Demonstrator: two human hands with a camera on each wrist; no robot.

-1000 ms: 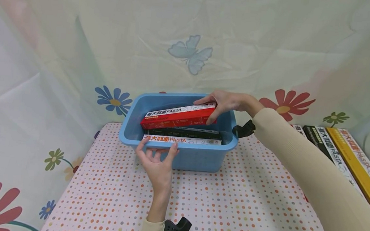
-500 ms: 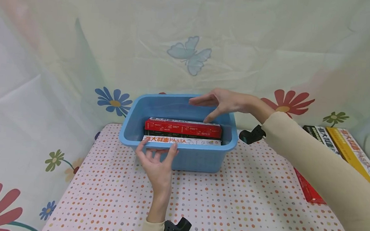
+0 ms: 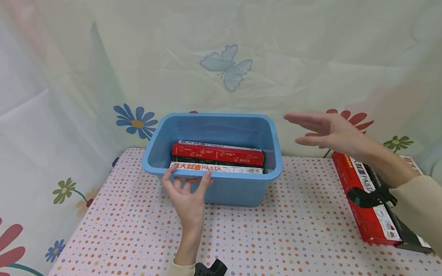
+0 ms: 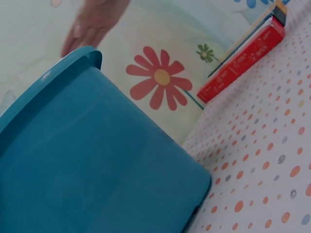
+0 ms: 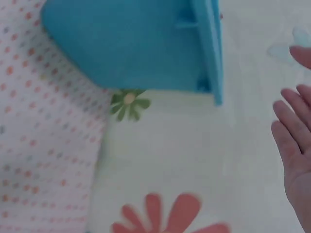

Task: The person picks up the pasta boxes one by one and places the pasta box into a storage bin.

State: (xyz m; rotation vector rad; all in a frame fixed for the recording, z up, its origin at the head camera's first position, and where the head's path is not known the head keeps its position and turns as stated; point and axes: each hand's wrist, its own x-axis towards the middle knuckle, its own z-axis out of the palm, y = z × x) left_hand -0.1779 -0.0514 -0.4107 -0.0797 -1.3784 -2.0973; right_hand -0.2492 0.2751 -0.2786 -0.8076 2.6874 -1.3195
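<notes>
A blue plastic bin [image 3: 232,190] stands on the dotted table. My left hand [image 3: 186,204] holds its front rim, thumb and index finger at the edge and the other fingers bent below it. Inside lie pasta boxes: a red pasta box [image 3: 219,154] at the back, a dark one mostly hidden, and a white-faced pasta box [image 3: 238,169] in front. To the right of the bin, my right hand [image 3: 332,131] is in the air with straight fingers and nothing in them. The right wrist view shows its palm and fingers [image 5: 291,128] apart from the bin.
On the right of the table lie more pasta boxes: a red pasta box [image 3: 359,209] beside a black pasta box [image 3: 409,237], others partly behind my right forearm. A flowered cloth [image 3: 330,42] hangs behind the bin.
My right hand has let go of the red pasta box, which now lies flat in the bin, and has moved out to the right. My left hand stays at the rim.
</notes>
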